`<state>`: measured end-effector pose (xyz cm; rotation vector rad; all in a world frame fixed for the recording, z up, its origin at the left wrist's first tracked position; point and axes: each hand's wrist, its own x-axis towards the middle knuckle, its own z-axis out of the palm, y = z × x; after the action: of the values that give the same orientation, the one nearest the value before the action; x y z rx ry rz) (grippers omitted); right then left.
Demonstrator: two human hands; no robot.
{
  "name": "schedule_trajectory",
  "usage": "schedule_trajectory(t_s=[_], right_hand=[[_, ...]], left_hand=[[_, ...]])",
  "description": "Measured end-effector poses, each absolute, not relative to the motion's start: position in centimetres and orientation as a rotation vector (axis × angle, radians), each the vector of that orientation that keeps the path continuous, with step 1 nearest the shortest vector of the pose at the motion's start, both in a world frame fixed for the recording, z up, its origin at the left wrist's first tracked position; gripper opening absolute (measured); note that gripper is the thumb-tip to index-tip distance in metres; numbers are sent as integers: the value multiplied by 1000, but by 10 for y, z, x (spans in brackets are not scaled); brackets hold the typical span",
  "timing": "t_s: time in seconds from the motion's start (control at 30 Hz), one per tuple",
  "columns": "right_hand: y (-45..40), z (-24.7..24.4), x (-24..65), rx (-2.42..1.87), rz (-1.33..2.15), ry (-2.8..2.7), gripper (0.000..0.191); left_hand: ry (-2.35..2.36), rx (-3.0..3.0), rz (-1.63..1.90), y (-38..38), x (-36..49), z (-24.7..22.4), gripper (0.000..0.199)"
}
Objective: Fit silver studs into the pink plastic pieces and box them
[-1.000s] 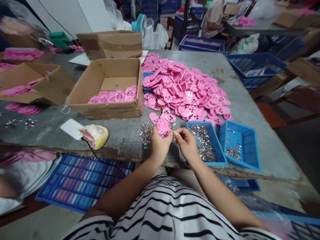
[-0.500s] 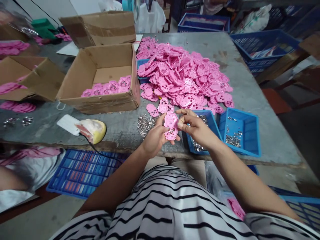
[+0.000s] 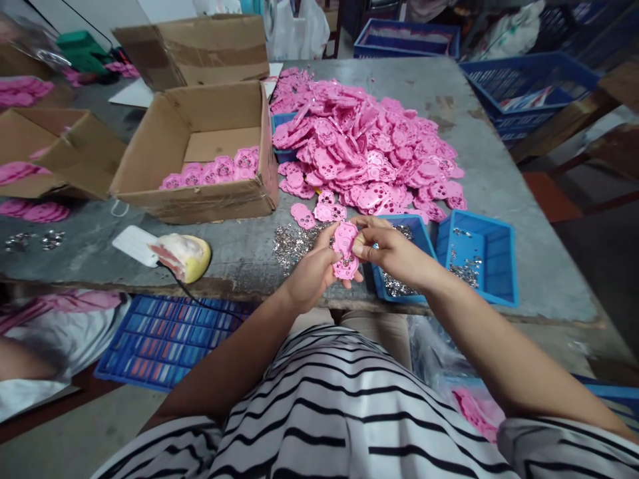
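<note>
Beyond the hands spreads a pile of pink plastic pieces (image 3: 369,153), with loose silver bits (image 3: 289,246) on the table (image 3: 239,266). The cardboard box (image 3: 214,205) holds a pink row; the left blue bin (image 3: 422,231), partly screened by the right hand (image 3: 392,253), and the right blue bin (image 3: 502,253) contain silver bits. At the table's near edge, the left hand (image 3: 313,274) grips a pink plaque (image 3: 345,241), its markings unreadable; right thumb and forefinger press together at its edge, anything between hidden.

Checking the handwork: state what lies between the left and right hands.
In the head view: a pink scalloped piece, left hand holding it, right hand at its edge.
</note>
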<state>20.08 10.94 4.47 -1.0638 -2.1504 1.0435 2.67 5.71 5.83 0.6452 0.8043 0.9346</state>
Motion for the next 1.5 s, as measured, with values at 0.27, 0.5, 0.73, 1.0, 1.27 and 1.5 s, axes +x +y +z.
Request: schedule_trajectory(t_s=[0.27,0.5,0.73,1.0,1.27,1.5], right_hand=[[105,60,197,-1145,1127,-2190,31],[105,64,195,-1137,1170,-2193,35],[105,65,196,-1161,1254,-2182,42],[109,61,197,-1139,1349,-2146,43],[108,58,201,-1179,1305,-2159,37],[105,55,201,-1204,1359,-2001,40]], left_hand=[[793,655,908,57,26,58,72],[791,678,880,57,26,56,73],[777,687,867,58,27,51,68],[786,692,856,60,31,46,70],[775,694,848,62,35,40,69],[706,678,849,62,36,37,65]])
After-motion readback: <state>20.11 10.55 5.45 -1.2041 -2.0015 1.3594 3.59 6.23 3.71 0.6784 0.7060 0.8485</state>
